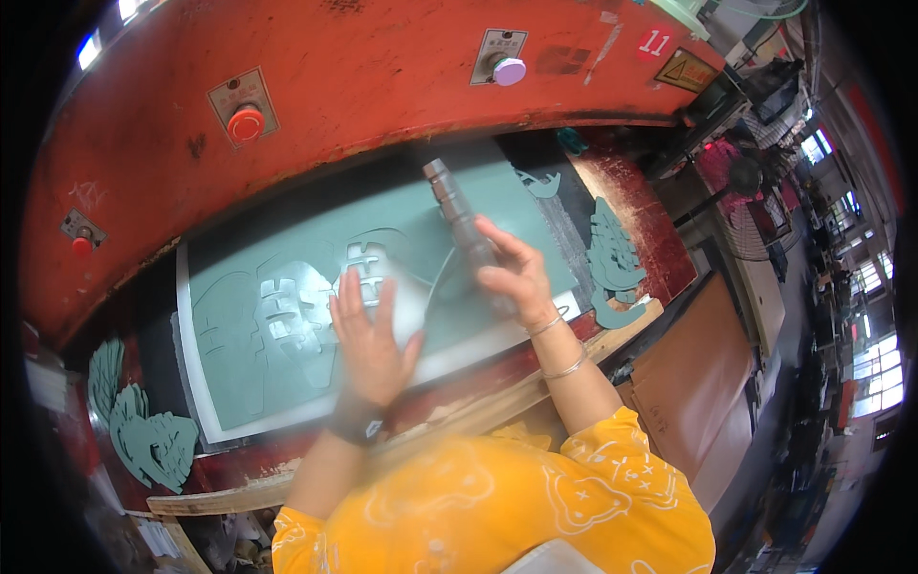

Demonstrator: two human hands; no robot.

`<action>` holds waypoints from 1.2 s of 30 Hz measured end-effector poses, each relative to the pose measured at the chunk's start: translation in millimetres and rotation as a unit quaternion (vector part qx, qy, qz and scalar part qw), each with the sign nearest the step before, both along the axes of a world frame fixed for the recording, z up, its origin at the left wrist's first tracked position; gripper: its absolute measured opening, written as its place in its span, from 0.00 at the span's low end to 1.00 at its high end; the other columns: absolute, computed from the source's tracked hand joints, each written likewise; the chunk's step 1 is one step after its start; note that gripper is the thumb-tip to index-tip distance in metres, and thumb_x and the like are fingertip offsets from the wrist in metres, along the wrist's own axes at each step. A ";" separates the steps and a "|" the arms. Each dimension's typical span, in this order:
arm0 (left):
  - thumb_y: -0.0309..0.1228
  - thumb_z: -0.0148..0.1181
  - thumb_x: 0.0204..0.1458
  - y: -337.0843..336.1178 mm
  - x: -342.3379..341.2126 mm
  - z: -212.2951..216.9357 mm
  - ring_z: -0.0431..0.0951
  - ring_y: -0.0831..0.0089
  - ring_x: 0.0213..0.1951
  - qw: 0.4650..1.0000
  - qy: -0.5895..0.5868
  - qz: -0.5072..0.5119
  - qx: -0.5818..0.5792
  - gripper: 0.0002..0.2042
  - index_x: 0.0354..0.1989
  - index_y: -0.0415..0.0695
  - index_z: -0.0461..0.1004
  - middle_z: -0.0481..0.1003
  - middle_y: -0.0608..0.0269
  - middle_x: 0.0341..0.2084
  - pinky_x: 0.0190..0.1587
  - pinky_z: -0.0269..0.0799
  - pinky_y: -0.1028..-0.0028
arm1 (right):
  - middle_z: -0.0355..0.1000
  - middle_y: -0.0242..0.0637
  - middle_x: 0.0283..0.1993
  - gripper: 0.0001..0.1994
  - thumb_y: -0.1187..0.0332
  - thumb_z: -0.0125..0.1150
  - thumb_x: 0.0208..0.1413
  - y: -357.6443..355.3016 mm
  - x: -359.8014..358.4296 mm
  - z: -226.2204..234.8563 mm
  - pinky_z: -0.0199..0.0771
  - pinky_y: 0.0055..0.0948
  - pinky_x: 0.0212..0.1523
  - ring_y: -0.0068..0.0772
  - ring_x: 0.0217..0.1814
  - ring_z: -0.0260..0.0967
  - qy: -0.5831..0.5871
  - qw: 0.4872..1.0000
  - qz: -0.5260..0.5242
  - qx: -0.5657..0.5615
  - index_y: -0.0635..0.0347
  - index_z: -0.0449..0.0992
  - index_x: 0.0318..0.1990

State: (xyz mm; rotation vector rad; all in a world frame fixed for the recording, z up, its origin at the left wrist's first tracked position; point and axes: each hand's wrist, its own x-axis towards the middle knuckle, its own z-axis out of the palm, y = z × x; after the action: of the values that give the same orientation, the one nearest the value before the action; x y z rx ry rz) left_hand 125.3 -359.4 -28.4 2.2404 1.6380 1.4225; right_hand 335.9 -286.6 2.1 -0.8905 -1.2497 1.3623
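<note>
A green sheet lies on a white underlay in front of me, marked with several curved cut outlines and slotted shapes. On it, my left hand rests with its fingers spread, beside the shiny slotted pieces. My right hand is closed around a grey-brown metal cutting die, tilted up on edge above the sheet. Motion blurs the die, and my fingers hide its near end.
An orange press with a red button spans the far side. Green offcuts lie at the right and left of the dark red table. A wooden strip edges its front; a fan stands farther right.
</note>
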 end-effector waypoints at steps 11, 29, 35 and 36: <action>0.26 0.67 0.37 19.4 -4.9 -5.8 0.50 0.48 0.66 0.996 0.014 -0.031 0.079 0.08 0.27 0.54 0.78 0.61 0.57 0.61 0.64 0.45 0.46 | 0.57 0.54 0.67 0.30 0.69 0.69 0.38 -10.0 -11.4 4.1 0.56 0.34 0.64 0.41 0.68 0.55 0.019 1.000 -0.022 0.002 0.65 0.73 0.54; 0.16 0.51 0.38 6.9 -37.3 -7.0 0.65 0.50 0.58 0.997 -0.020 -0.075 0.003 0.15 0.38 0.42 0.71 0.68 0.52 0.53 0.61 0.59 0.55 | 0.67 0.43 0.56 0.32 0.56 0.59 0.49 0.5 35.2 -28.6 0.66 0.41 0.58 0.41 0.55 0.67 0.358 0.930 0.026 -0.082 0.64 0.63 0.60; 0.16 0.51 0.36 4.5 -33.3 -3.6 0.66 0.53 0.56 0.982 0.091 -0.122 -0.114 0.21 0.42 0.45 0.76 0.72 0.57 0.48 0.58 0.61 0.54 | 0.59 0.46 0.64 0.34 0.52 0.60 0.49 2.1 59.7 -15.4 0.53 0.57 0.64 0.52 0.65 0.56 0.388 0.916 0.029 -0.102 0.56 0.61 0.63; 0.16 0.52 0.37 5.7 -33.3 -3.9 0.67 0.53 0.55 0.982 0.095 -0.122 -0.111 0.20 0.41 0.45 0.76 0.73 0.58 0.47 0.58 0.62 0.55 | 0.58 0.46 0.64 0.35 0.52 0.61 0.48 1.9 60.5 -14.5 0.52 0.58 0.65 0.52 0.65 0.55 0.397 0.912 0.033 -0.098 0.56 0.61 0.63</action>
State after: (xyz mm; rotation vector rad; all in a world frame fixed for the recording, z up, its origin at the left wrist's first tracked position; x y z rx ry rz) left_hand 92.0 -353.7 -32.3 2.4036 1.4207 0.9479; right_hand 396.4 -284.8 -12.4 -0.3365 -0.5174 1.6831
